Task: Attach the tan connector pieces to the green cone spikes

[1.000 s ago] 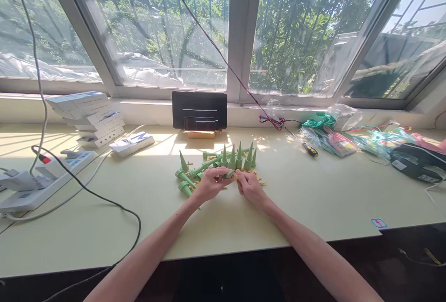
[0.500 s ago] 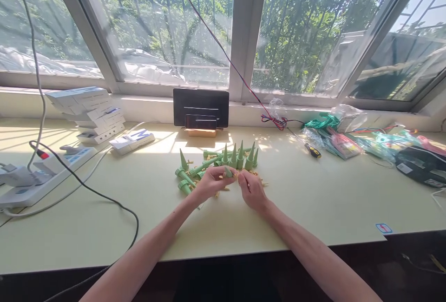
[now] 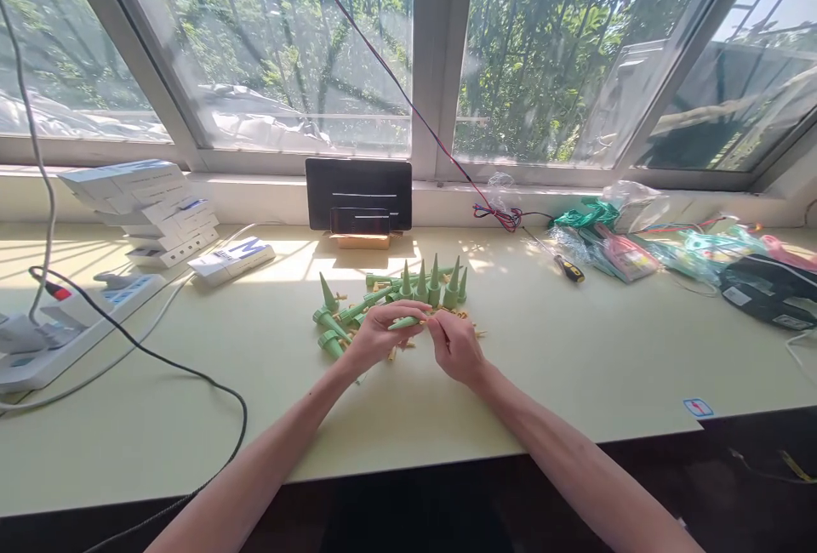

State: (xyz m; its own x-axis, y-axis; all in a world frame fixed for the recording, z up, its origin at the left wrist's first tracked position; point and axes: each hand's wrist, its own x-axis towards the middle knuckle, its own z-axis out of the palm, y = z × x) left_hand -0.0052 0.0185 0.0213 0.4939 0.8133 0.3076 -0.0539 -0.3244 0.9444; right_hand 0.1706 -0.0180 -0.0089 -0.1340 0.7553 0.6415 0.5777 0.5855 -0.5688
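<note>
My left hand [image 3: 375, 336] is closed round a green plastic spike [image 3: 403, 323], which lies nearly level with its point to the left. My right hand [image 3: 458, 349] meets it from the right, thumb and finger pinched at a small yellow piece [image 3: 422, 322] by the spike's wide end. Its exact shape is hidden by the fingers. Just behind my hands stands a row of upright green spikes [image 3: 435, 285]. More green spikes [image 3: 330, 342] with ribbed collars lie to the left, and small yellow parts [image 3: 391, 354] are scattered beneath and around my hands.
A dark tablet and phone on a stand [image 3: 359, 196] are at the back. To the left are stacked white boxes [image 3: 153, 213], a power strip [image 3: 82, 349] and a black cable [image 3: 191, 374] across the table. A screwdriver [image 3: 569, 269] and plastic bags [image 3: 629, 253] lie right.
The spike in my left hand has swung from pointing up to lying nearly level. My hands stay together, and the whole view has shifted slightly.
</note>
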